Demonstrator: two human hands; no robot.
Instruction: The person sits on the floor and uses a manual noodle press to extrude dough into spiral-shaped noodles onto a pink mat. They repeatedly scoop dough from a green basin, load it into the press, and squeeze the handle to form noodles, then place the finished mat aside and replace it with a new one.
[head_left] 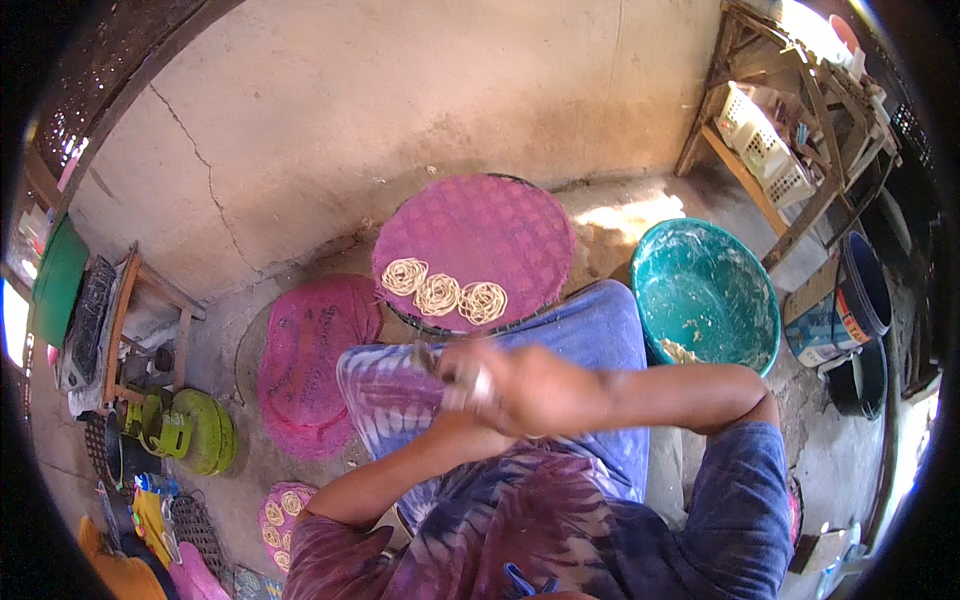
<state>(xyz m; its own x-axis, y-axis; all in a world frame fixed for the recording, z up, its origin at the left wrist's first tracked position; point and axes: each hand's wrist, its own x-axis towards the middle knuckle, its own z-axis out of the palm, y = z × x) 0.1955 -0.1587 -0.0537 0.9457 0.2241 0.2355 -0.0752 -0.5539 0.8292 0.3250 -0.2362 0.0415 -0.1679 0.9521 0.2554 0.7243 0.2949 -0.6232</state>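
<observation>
My right hand (540, 388) crosses over my left hand (468, 428) above my lap, and the two meet. Both are smeared by motion. A pale patch (482, 384) shows at the right hand's fingers; I cannot make out what it is. The left hand's fingers are mostly hidden behind the right. Just beyond them is a round tray (470, 230) covered with pink cloth. Three coils of pale, noodle-like strands lie along its near edge: a left coil (404, 276), a middle coil (437, 295) and a right coil (483, 303).
To the right stands a teal basin (705, 285) with pale residue inside, beside buckets (825, 310). A pink cloth-covered piece (315, 365) lies left of my knees, near a green gas cylinder (205, 430). More coils (285, 515) sit at lower left. A wooden rack (745, 180) holds baskets.
</observation>
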